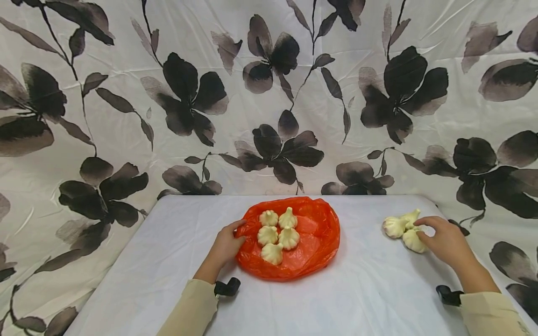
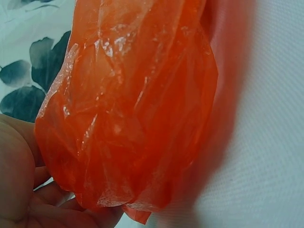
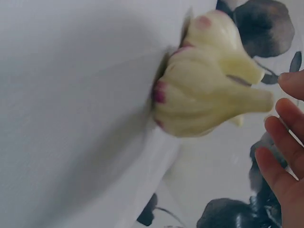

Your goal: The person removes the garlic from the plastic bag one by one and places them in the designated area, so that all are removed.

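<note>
A red plastic bag (image 1: 311, 252), its mouth spread wide and its rim rolled, lies on the table with several pale garlic bulbs (image 1: 272, 253) grouped in its left part. My left hand (image 1: 227, 242) holds the bag's left rim; the left wrist view shows the fingers (image 2: 52, 194) curled around the bag's edge. At the table's right side sits a small cluster of garlic bulbs (image 3: 199, 95) with purple-tinged bases. Beside their stems is my right hand (image 1: 447, 242), thumb and fingers parted around the stem tips and nothing held.
A white cloth covers the table (image 1: 168, 261). Behind and around it hangs a pale curtain (image 1: 336, 42) with dark flowers. Each wrist carries a small black camera (image 1: 449, 295).
</note>
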Demonstrator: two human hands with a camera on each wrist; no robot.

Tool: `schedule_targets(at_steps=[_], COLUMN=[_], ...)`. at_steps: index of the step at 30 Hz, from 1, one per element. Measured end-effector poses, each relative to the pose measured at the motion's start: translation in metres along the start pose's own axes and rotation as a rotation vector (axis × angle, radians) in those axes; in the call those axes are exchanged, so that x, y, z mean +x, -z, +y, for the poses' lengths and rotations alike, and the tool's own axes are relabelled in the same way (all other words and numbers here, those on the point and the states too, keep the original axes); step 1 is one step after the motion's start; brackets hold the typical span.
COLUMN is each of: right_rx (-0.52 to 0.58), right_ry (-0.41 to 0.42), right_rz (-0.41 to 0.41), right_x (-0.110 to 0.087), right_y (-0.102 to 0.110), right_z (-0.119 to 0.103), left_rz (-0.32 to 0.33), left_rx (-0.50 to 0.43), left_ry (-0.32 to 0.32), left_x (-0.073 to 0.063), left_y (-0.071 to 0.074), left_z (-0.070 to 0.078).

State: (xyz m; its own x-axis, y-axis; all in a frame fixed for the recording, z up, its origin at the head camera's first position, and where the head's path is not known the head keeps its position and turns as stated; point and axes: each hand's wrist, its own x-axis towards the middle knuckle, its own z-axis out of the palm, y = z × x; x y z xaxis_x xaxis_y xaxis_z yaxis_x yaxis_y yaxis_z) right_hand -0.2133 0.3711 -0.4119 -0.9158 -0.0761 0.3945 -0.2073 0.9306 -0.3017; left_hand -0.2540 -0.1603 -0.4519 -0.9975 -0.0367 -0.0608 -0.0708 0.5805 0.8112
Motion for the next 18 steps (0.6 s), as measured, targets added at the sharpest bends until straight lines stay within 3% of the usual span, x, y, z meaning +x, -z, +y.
schedule_targets(at_steps=[12,18], right_rx=[0.105,0.159], right_ry=[0.022,0.128], right_rz=[-0.069,-0.023], right_x=[0.015,0.023], right_y=[-0.007,-0.021], right_z=[-0.049,-0.069], left_rz=[0.0,0.006], left_rx=[-0.004,-0.003], left_ry=[0.012,0.014], left_x=[-0.001,-0.003], left_y=[0.0,-0.001], left_z=[0.0,0.001])
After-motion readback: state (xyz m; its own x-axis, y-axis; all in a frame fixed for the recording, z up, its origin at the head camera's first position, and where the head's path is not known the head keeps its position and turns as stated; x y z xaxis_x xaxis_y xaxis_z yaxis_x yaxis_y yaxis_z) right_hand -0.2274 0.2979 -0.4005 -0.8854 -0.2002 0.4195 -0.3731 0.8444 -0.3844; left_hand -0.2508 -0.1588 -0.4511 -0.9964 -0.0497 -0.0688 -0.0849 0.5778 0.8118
